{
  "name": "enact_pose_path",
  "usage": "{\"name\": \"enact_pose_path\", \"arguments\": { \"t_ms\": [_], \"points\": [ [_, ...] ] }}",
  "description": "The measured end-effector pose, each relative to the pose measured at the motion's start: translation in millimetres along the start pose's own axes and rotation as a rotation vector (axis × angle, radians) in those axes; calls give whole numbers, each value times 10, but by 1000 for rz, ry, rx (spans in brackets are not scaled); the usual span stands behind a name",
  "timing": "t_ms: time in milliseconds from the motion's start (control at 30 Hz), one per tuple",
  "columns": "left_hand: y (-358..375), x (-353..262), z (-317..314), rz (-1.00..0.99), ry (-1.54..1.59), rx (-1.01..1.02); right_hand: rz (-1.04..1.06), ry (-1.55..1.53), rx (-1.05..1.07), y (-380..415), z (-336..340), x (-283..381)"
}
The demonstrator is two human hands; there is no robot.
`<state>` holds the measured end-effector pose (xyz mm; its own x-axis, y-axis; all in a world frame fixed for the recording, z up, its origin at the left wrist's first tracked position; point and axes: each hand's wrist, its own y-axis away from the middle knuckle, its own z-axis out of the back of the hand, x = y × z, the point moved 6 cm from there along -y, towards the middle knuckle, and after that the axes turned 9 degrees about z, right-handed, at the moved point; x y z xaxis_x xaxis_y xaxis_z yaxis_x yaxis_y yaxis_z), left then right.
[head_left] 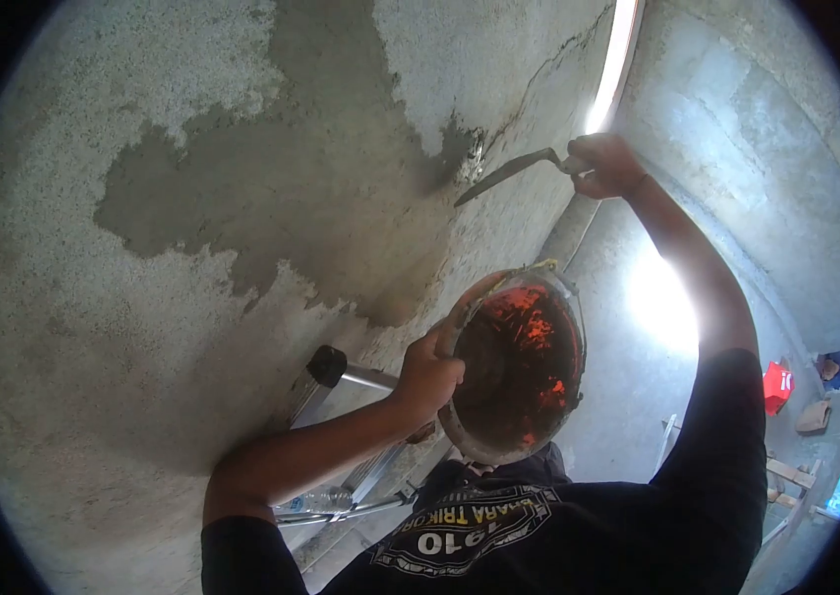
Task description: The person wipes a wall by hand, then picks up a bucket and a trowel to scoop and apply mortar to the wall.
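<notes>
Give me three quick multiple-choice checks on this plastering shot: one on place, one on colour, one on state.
1. Where is the trowel blade?
A. Inside the bucket
B. Up by the dark patch on the wall
C. Lying on the ladder

2. What colour shows inside the bucket?
A. Orange
B. Blue
C. White

3. What is the left hand doing?
A. Hanging free
B. Flat against the wall
C. Gripping the bucket's rim

Answers:
1 B: the right hand holds the trowel raised, its tip at the dark patch.
2 A: orange shows through the grey caking in the bucket.
3 C: the left hand is closed on the rim.
</notes>
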<state>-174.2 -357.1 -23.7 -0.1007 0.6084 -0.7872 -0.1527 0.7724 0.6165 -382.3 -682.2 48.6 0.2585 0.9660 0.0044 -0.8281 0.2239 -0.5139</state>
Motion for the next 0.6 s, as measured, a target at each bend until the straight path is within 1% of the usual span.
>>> {"name": "enact_pose_path", "arguments": {
  "t_ms": [67,133,267,333,367,467,533,600],
  "points": [
    [7,11,-7,3,33,-1,-22,14,16,-23,-3,-25],
    [-6,8,-9,0,32,5,-60,34,-37,-47,-11,-81],
    [40,-34,-34,13,46,4,-56,31,-55,-151,60,-218],
    [6,4,-20,3,41,2,-44,18,-114,-244,158,-264],
    [-4,13,-15,-9,35,-1,-36,30,-101,-293,214,-301],
    [22,-27,-12,27,35,4,-50,34,-100,-410,406,-269],
    [17,-37,-5,15,34,4,-41,39,-130,-373,431,-277],
    [15,-28,-1,7,40,3,-149,-9,-147,-271,416,-298]
  ]
}}
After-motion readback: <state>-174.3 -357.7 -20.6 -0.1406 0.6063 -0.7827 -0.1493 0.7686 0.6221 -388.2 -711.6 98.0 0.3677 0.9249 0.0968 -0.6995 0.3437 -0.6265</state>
